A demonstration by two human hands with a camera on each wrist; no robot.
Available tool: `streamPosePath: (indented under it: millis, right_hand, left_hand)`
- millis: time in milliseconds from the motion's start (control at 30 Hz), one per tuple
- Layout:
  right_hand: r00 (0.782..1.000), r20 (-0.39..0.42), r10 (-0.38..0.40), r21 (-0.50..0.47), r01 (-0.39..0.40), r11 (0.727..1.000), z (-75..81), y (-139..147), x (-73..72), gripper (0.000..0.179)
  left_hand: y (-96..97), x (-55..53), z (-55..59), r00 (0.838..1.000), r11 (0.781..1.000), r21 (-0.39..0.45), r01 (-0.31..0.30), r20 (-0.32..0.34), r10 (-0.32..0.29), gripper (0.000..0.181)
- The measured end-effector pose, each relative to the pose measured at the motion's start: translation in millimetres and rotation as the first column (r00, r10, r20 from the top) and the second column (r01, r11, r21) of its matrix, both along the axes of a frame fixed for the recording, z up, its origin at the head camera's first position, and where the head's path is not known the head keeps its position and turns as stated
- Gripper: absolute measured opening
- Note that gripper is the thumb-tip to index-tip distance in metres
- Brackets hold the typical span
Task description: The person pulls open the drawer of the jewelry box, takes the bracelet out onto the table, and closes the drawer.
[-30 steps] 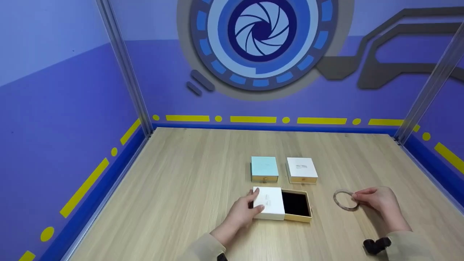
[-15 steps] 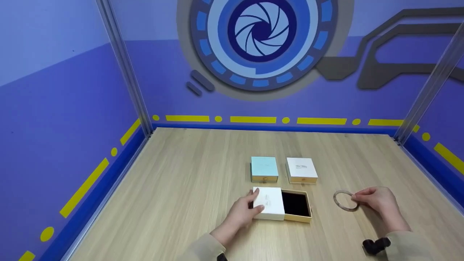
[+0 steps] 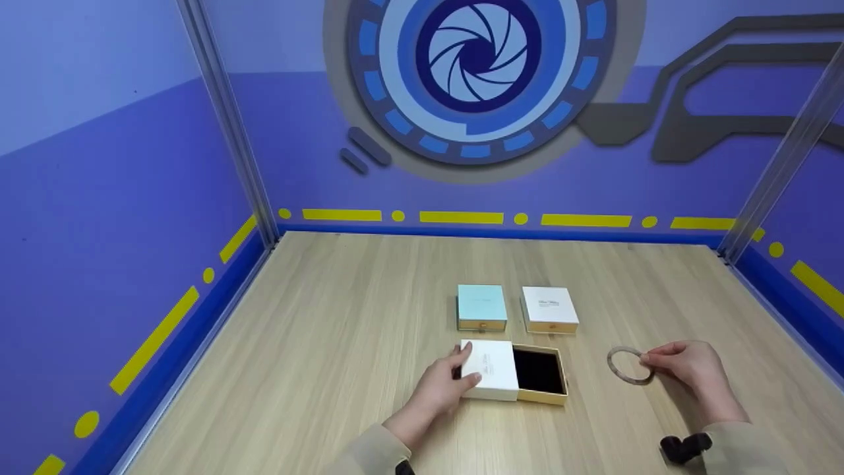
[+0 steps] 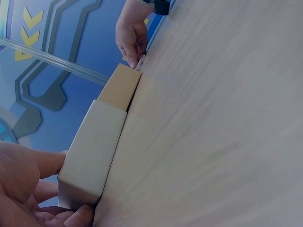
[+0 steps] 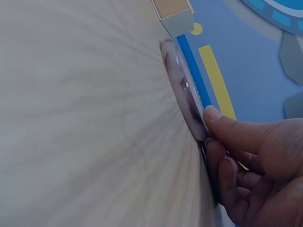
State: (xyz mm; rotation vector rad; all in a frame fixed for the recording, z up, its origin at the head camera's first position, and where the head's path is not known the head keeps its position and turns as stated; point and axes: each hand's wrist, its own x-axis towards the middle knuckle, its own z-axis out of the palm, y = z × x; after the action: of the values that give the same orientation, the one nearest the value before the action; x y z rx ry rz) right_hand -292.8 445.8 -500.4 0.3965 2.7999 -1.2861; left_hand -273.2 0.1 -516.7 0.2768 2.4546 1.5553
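My left hand (image 3: 438,384) grips the left end of a white drawer box (image 3: 489,371), thumb and fingers on its sleeve. Out of the sleeve's right side sticks the box's gold-edged drawer (image 3: 542,397), partly pulled out and showing a black lining. In the left wrist view the white sleeve (image 4: 92,151) lies along the tabletop with the fingers curled at its near end. To the right, my right hand (image 3: 689,364) pinches a bangle (image 3: 614,371) between thumb and fingers. The right wrist view shows the bangle (image 5: 182,87) edge-on, glossy and mottled brownish, close to the wood surface.
Behind the drawer box stand a closed light-blue box (image 3: 481,303) and a closed white box (image 3: 548,306) with gold fronts. The wooden table (image 3: 297,343) is bounded by blue-purple panels (image 3: 277,138) at the back and both sides.
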Motion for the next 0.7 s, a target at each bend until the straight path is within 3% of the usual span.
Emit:
streamPosePath:
  millis: [167,433,700]
  right_hand:
    - [1.0,0.019,-0.02,-0.151,0.022,0.988,-2.3,0.5,-0.4,0.025]
    - [0.998,0.029,-0.049,-0.306,0.056,0.95,-4.0,2.9,0.5,0.013]
    - [0.998,0.047,-0.051,-0.368,0.064,0.928,0.3,6.4,2.2,0.014]
  left_hand:
    - [0.0,0.3,0.0,1.0,1.0,-0.005,-0.001,0.001,0.001,0.064]
    - [-0.3,0.6,1.1,1.0,1.0,-0.018,-0.002,-0.001,0.002,0.064]
    - [-0.9,1.5,1.6,1.0,1.0,-0.01,0.004,-0.007,-0.004,0.064]
